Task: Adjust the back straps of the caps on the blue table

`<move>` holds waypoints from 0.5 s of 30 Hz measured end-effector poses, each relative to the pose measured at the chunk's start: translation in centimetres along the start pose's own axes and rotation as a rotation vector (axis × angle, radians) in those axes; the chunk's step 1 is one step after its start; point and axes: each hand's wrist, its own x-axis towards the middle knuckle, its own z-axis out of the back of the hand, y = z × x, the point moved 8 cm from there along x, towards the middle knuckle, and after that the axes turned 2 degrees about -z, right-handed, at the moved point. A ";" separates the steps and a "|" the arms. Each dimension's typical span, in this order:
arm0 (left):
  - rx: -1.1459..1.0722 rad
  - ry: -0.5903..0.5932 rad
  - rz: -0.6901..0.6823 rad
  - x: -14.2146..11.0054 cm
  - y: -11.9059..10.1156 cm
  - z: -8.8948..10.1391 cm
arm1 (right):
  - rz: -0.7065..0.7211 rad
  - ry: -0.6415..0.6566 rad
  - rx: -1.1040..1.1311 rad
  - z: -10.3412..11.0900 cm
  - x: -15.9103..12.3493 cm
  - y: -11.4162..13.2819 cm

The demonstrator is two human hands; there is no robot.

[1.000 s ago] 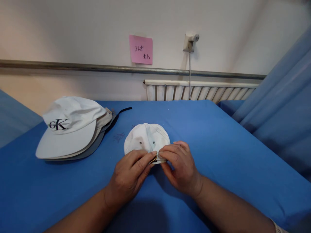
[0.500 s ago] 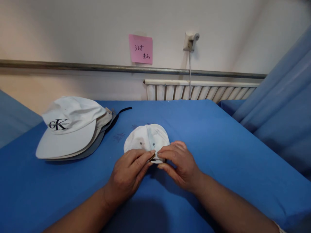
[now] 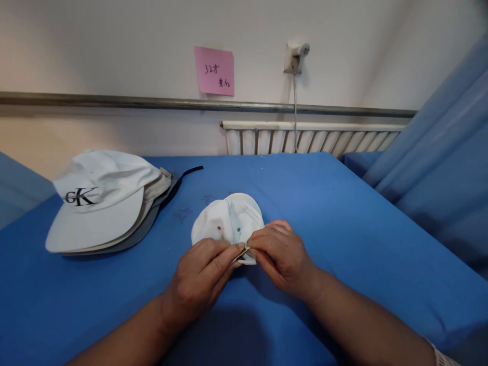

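A white cap (image 3: 217, 216) lies on the blue-covered table, its back edge turned toward me. At that edge, a small gold-coloured buckle (image 3: 242, 252) shows between my fingertips. My left hand (image 3: 204, 269) is closed on the buckle and the cap's back edge, thumb and forefinger pressed together. My right hand (image 3: 284, 259) pinches the white strap end right beside the buckle. The fingers hide most of the strap and part of the cap's rim.
Several stacked caps (image 3: 102, 203), a white one on top, sit at the left of the blue table (image 3: 343, 229). A black strap (image 3: 188, 172) sticks out from them. Behind are a radiator (image 3: 278, 140), a metal rail (image 3: 152, 104) and a pink note (image 3: 215, 71). A blue curtain (image 3: 438, 147) hangs at right.
My right thumb has risen from the lower rim and now pinches the strap end against the fingers near the buckle. The view has shifted slightly.
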 end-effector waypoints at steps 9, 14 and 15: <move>0.025 -0.022 -0.038 0.3 -1.0 0.5 | -0.008 0.007 0.039 0.0 0.1 0.4; 0.021 -0.029 -0.054 0.4 -1.3 0.7 | 0.039 0.040 0.094 -0.2 0.1 1.1; 0.021 -0.030 -0.060 0.4 -1.3 0.8 | 0.049 0.041 0.087 -0.3 0.1 1.2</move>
